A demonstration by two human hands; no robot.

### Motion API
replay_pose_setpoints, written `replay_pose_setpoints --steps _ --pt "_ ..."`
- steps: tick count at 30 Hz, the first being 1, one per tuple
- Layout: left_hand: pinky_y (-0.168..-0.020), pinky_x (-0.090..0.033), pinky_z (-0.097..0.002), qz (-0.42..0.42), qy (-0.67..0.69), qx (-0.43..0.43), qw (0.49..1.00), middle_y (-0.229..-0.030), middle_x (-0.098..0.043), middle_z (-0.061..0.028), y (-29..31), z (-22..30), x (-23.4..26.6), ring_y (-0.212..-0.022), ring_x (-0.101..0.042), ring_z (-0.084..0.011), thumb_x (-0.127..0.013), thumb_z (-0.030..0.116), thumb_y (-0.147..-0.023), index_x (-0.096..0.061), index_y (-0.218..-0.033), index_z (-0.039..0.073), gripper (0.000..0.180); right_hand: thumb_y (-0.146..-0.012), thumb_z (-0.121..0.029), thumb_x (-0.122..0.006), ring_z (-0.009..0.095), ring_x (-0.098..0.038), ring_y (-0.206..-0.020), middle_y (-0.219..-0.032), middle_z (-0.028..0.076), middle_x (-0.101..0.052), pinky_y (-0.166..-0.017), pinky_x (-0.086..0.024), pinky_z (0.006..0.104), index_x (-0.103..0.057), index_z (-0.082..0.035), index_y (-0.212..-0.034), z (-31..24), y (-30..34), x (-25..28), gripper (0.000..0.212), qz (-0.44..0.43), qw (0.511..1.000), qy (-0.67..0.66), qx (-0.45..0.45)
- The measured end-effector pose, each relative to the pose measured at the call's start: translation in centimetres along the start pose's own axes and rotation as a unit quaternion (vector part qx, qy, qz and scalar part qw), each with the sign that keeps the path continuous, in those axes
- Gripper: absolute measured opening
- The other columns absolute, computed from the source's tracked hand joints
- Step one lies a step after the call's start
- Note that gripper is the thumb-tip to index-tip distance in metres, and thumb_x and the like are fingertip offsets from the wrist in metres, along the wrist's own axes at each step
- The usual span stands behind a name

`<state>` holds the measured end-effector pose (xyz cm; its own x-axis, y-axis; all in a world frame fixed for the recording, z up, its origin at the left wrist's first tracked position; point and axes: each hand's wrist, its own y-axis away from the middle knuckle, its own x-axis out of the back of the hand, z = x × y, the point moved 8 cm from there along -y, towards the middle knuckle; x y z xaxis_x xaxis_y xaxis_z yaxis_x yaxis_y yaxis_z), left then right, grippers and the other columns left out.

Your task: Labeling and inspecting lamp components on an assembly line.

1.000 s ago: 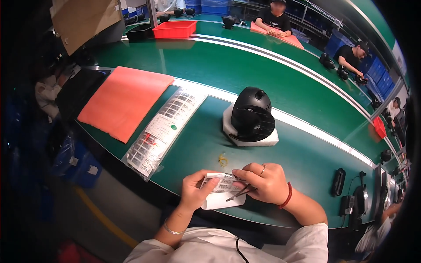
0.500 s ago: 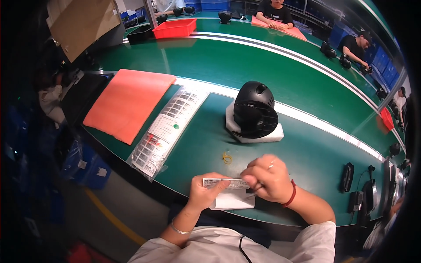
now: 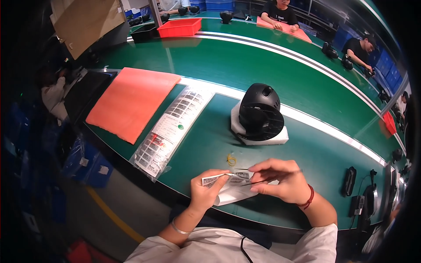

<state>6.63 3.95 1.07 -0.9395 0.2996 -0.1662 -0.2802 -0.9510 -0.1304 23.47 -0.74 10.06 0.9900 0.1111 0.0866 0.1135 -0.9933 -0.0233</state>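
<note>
My left hand (image 3: 205, 189) pinches a folded strip of printed labels (image 3: 211, 180) between thumb and fingers, just over the table's near edge. White backing paper (image 3: 232, 194) hangs below the strip. Thin dark tweezers (image 3: 262, 182) lie in my right hand (image 3: 285, 180), their two prongs spread toward the strip's right end. Beyond my hands, a black rounded appliance housing (image 3: 259, 111) rests tilted on a white foam block (image 3: 268, 141). A small yellow rubber band (image 3: 231, 160) lies between the housing and my hands.
To the left are a plastic-wrapped stack of label sheets (image 3: 172, 125) and an orange foam sheet (image 3: 131, 103). Black adapters and cables (image 3: 358, 202) sit at the right. A red bin (image 3: 180, 28) stands across the green conveyor (image 3: 210, 57), where other people work at black units.
My right hand has opened from a closed, blurred grip, and the tweezers' prongs now show spread apart. The label strip is more bent. The whole view has shifted slightly.
</note>
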Motion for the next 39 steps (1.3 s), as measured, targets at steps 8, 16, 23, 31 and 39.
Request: replay_pose_setpoints --steps 8,16,23,31,39 --pt "-0.071 -0.049 -0.0206 0.002 0.035 0.013 0.999 -0.09 -0.069 -0.0052 -0.2 0.5 -0.8 -0.078 -0.059 -0.0063 -0.066 0.008 -0.086 -0.068 -0.101 -0.001 0.017 -0.072 -0.005 -0.076 0.019 -0.063 -0.067 -0.082 0.009 -0.064 -0.057 -0.052 0.0276 -0.069 -0.003 -0.098 -4.1 1.3 -1.8 0.027 0.032 0.917 0.276 0.287" --pt "-0.071 -0.049 -0.0212 -0.005 -0.086 0.0 0.996 -0.086 -0.07 -0.0055 0.0 0.1 -0.3 -0.077 -0.06 -0.0059 -0.067 0.007 -0.085 -0.069 -0.099 0.0 0.016 -0.073 -0.006 -0.075 0.021 -0.063 -0.062 -0.079 0.008 -0.064 -0.052 -0.05 0.0295 -0.068 -0.004 -0.091 -3.8 1.6 -2.4 0.02 0.031 0.881 0.354 0.311" --pt "-0.073 -0.05 -0.0217 -0.01 -0.082 -0.027 0.996 -0.091 -0.071 -0.0084 0.1 0.7 -0.6 -0.082 -0.063 -0.0079 -0.069 0.001 -0.08 -0.069 -0.099 -0.001 0.019 -0.073 -0.008 -0.075 0.021 -0.062 -0.06 -0.077 0.008 -0.065 -0.051 -0.05 0.0301 -0.068 -0.004 -0.091 -3.7 1.6 -2.6 0.019 0.037 0.872 0.355 0.335" --pt "-0.08 -0.05 -0.0239 -0.055 -0.075 -0.017 0.996 -0.101 -0.069 -0.0138 0.3 0.9 -1.5 -0.095 -0.064 -0.0121 -0.063 -0.005 -0.082 -0.05 -0.126 -0.001 0.046 -0.073 -0.008 -0.074 0.021 -0.062 -0.059 -0.075 0.007 -0.064 -0.05 -0.05 0.0302 -0.068 -0.005 -0.091 -3.6 1.9 -2.6 0.019 0.02 0.86 0.376 0.346" --pt "-0.078 -0.05 -0.0245 -0.023 -0.038 -0.034 0.998 -0.098 -0.069 -0.0159 -0.1 0.8 -1.6 -0.091 -0.066 -0.0149 -0.065 -0.004 -0.082 -0.047 -0.126 0.001 0.048 -0.071 -0.003 -0.073 0.02 -0.062 -0.058 -0.073 0.006 -0.064 -0.049 -0.05 0.0294 -0.068 -0.004 -0.09 -4.3 2.1 -2.6 0.02 0.033 0.853 0.38 0.356"
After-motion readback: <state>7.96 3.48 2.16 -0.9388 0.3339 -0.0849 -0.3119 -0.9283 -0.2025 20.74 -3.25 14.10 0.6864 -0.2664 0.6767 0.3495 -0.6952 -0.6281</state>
